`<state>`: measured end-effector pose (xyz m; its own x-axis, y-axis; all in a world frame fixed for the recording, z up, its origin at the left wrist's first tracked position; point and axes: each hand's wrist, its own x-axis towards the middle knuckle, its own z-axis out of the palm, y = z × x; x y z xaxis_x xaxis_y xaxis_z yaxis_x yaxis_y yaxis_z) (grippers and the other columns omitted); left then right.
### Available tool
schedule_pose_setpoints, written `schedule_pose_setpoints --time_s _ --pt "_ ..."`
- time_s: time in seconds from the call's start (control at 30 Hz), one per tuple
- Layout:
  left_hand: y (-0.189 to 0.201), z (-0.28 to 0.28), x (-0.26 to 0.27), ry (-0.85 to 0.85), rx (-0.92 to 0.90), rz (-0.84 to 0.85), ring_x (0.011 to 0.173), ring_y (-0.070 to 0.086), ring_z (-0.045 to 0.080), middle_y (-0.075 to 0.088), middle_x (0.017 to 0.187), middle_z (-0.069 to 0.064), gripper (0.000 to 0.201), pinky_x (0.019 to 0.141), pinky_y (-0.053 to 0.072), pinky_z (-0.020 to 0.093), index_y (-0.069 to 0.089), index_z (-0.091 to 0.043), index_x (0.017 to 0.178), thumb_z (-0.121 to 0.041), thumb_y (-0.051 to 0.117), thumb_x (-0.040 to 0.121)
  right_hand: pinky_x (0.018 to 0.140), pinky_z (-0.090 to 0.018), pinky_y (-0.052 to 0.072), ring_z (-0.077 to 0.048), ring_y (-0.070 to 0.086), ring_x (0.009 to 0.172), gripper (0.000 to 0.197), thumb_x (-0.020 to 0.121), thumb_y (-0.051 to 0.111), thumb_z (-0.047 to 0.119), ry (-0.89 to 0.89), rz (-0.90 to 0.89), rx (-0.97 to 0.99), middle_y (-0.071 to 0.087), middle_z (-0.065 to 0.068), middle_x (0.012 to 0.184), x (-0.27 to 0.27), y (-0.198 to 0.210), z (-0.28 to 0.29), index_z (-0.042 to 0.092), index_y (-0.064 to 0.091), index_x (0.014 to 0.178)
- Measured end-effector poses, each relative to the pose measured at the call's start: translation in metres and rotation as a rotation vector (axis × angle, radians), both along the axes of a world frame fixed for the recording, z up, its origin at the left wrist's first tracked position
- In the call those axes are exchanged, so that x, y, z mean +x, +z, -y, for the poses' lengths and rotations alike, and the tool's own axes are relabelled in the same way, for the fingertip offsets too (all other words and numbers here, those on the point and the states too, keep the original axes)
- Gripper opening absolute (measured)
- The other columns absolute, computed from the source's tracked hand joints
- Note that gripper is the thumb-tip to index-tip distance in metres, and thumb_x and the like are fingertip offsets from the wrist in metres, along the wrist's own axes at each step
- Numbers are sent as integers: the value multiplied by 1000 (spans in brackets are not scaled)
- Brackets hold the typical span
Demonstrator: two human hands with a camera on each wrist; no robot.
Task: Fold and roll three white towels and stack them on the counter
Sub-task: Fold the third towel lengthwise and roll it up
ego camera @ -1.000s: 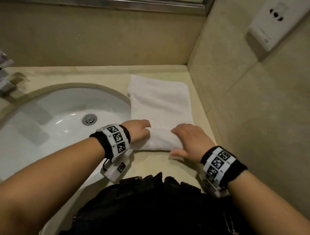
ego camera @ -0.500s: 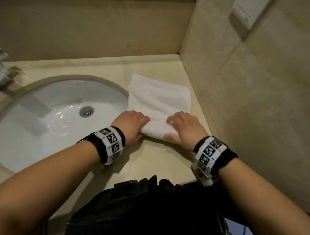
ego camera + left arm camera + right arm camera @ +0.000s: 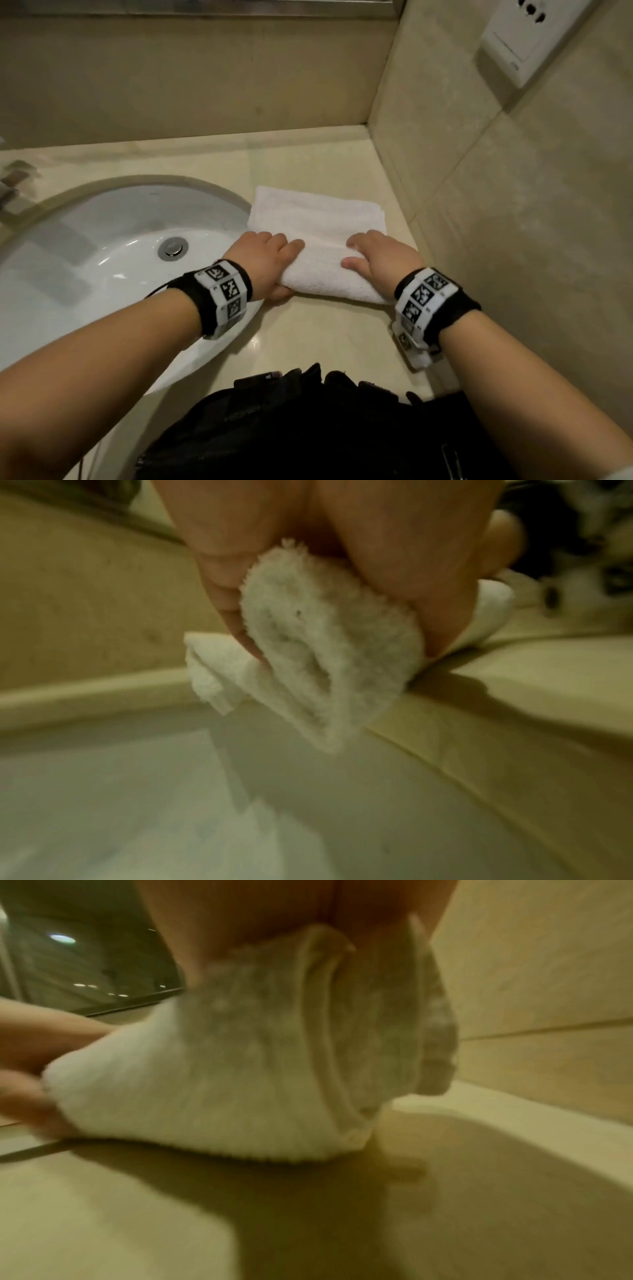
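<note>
One white towel [image 3: 318, 219] lies on the beige counter [image 3: 308, 335] between the sink and the right wall, its near part wound into a roll [image 3: 325, 274]. My left hand [image 3: 267, 260] grips the roll's left end, fingers over the top and thumb under. My right hand [image 3: 380, 260] grips the right end the same way. In the left wrist view the spiral end of the roll [image 3: 329, 653] sits between my fingers and thumb, overhanging the basin. The right wrist view shows the roll [image 3: 240, 1074] and its other end under my palm. No other towel is in view.
A white oval sink [image 3: 113, 274] with a metal drain [image 3: 173, 248] is sunk into the counter at the left. Tiled walls close the back and right, with a white socket plate [image 3: 527, 41] on the right wall. A black bag [image 3: 325, 428] is at the front edge.
The roll has grown thicker and moved away from me along the towel. The flat stretch beyond my hands has shortened. Both hands travelled forward with it.
</note>
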<state>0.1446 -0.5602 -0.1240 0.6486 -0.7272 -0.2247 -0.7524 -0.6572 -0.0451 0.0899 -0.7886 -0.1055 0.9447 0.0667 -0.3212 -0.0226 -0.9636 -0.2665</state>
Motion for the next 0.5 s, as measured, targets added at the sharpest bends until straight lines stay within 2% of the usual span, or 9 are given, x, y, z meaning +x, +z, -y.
schedule_pose_setpoints --time_s 0.07,0.13,0.2,0.27,0.3,0.37,0.4,0.43,0.5 --pt "4 3 18 35 -84 -248 103 56 24 55 120 2 75 86 47 36 30 -28 135 -57 57 71 85 -36 41 -23 46 112 66 75 47 66 28 131 -93 45 -2 127 -13 -4 0 26 40 127" --pt "6 4 31 44 -126 -410 102 57 20 58 118 -3 70 85 48 35 37 -34 129 -56 60 67 88 -38 41 -23 42 116 79 66 54 70 69 106 -137 41 -2 132 -24 -9 0 26 38 130" --pt "6 4 35 -1 -106 -350 105 56 20 57 121 -3 72 87 46 34 38 -32 131 -59 58 67 85 -36 42 -23 44 114 72 69 58 65 61 55 -142 47 -1 128 -19 -13 2 26 43 128" --pt "2 1 30 -53 -89 -114 109 51 23 51 126 2 81 89 41 35 35 -23 136 -65 55 69 77 -32 40 -24 51 105 57 73 57 61 32 -1 -85 56 -1 117 2 -11 5 27 50 118" --pt "1 -1 26 -70 -82 -18 107 51 26 50 124 5 86 88 40 37 36 -18 136 -66 58 68 74 -31 38 -24 53 99 51 75 56 60 32 -55 -37 58 -1 113 13 -8 6 26 52 112" --pt "-4 -5 24 -86 -189 88 94 58 31 59 110 11 83 78 47 39 51 -9 126 -54 74 60 69 -29 34 -21 52 86 38 77 53 60 57 -200 33 61 -2 103 35 -1 8 27 50 96" --pt "-3 -4 27 -94 -266 97 87 60 33 63 102 14 75 74 49 39 57 -7 119 -45 79 58 66 -29 33 -20 50 82 34 78 51 61 65 -253 39 60 0 95 43 3 9 29 47 89" --pt "-1 -2 34 -75 -295 27 86 60 33 63 101 14 67 74 50 38 58 -8 116 -40 78 60 63 -29 33 -20 51 82 33 78 48 63 58 -271 32 57 3 88 48 5 10 31 45 86" --pt "7 4 53 -6 -285 -179 96 58 29 62 109 7 56 80 47 37 54 -19 119 -46 65 71 68 -31 39 -24 55 93 39 77 44 66 17 -190 -9 56 4 93 52 8 11 31 48 96"
